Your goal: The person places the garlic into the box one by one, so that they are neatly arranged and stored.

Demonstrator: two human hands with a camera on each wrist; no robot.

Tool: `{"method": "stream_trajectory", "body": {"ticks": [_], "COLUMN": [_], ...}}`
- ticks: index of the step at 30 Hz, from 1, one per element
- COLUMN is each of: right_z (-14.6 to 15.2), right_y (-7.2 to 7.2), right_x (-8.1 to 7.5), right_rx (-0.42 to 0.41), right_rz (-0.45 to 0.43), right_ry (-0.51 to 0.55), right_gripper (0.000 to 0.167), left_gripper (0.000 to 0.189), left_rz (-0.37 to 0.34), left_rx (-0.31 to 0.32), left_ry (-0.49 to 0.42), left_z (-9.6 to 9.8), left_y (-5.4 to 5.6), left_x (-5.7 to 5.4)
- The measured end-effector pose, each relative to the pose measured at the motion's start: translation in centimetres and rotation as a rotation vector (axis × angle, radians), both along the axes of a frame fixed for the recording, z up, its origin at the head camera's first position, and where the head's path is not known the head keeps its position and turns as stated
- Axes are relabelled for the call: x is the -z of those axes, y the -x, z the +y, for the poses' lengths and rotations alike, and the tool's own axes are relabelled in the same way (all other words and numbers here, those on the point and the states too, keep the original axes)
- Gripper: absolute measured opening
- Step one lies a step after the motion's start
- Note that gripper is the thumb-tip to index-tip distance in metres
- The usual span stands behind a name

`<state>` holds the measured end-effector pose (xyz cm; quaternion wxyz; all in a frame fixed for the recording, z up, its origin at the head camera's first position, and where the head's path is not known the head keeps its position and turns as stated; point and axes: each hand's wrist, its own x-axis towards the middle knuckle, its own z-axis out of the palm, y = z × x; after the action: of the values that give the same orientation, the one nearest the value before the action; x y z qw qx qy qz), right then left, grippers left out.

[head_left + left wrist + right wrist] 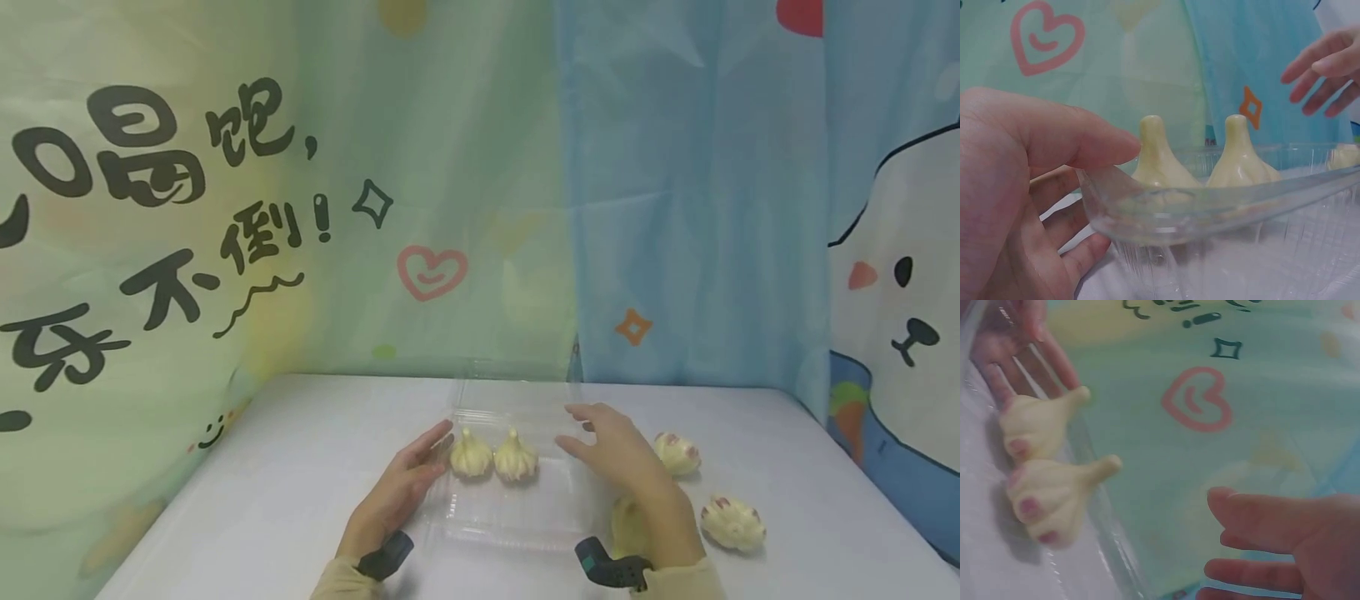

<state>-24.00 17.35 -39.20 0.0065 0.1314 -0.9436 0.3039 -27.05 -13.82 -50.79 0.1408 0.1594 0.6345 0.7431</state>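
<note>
A clear plastic clamshell container [517, 527] stands on the table with its lid [517, 392] opened toward the back. Two pale garlic bulbs [516, 457] sit side by side in it, stems up. At the container's left side my left hand [405, 482] holds the rim [1222, 215], thumb over the corner and the other fingers along the outside. My right hand [615, 446] hovers above the right side with fingers spread apart, and nothing is in it. In the right wrist view, purple-pink patches show on the bulbs [1050, 500].
To the right of the container lie more garlic bulbs: one farther back [677, 454], one at the far right [733, 525], and one partly hidden by my right forearm [628, 527]. A printed curtain [480, 183] hangs behind the white table [300, 483].
</note>
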Motion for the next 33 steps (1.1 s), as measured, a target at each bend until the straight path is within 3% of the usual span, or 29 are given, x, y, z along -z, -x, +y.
{"method": "stream_trajectory", "body": {"ticks": [5, 10, 19, 25, 33], "right_z": [2.7, 6.6, 13.2, 15.7, 17.3], "right_y": [-0.7, -1.4, -2.3, -2.5, -3.0], "right_x": [-0.9, -0.8, 0.0, 0.8, 3.1], "right_rx": [0.045, 0.121, 0.272, 0.340, 0.291], "right_rz": [-0.005, -0.041, -0.183, -0.289, -0.505], "right_ry": [0.002, 0.017, -0.128, -0.153, -0.140], "right_gripper": [0.064, 0.071, 0.089, 0.094, 0.098], "left_gripper": [0.066, 0.065, 0.066, 0.066, 0.067], "left_rz": [0.020, 0.012, 0.017, 0.022, 0.041], "left_rx": [0.004, -0.023, -0.007, -0.011, 0.009], "left_ry": [-0.020, -0.008, -0.003, -0.009, -0.026], "left_z": [-0.2, -0.4, 0.0, 0.0, -0.1], "left_y": [0.0, 0.0, 0.3, 0.3, 0.1], "left_x": [-0.2, 0.0, 0.5, 0.6, 0.6]}}
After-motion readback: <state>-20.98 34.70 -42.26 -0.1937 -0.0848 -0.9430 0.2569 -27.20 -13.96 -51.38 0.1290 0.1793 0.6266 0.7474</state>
